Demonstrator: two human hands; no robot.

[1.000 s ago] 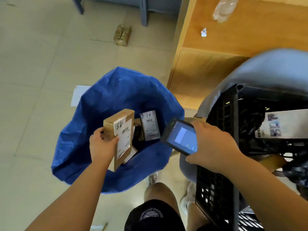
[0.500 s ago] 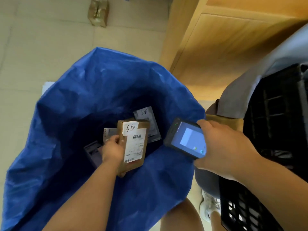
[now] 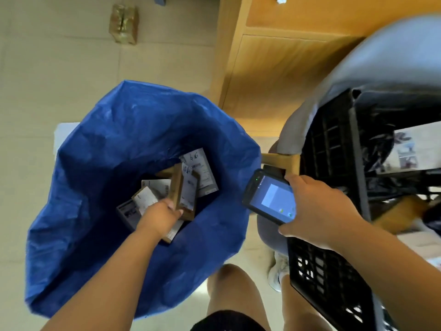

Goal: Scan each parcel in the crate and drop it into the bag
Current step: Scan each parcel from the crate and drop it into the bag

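lower now than half a second ago, the left hand (image 3: pixel 162 216) has carried the brown parcel (image 3: pixel 185 194) down among the other parcels (image 3: pixel 152 199) at the bottom of the blue bag (image 3: pixel 133 120). it stands on edge just beyond the hand, long axis running away from it; whether the hand still grips it i cannot tell. the right hand (image 3: pixel 317 211), curled round the scanner (image 3: pixel 269 199), is nearer the black crate (image 3: pixel 334 283), off to the left hand's right. bag walls stand well clear around the left hand.
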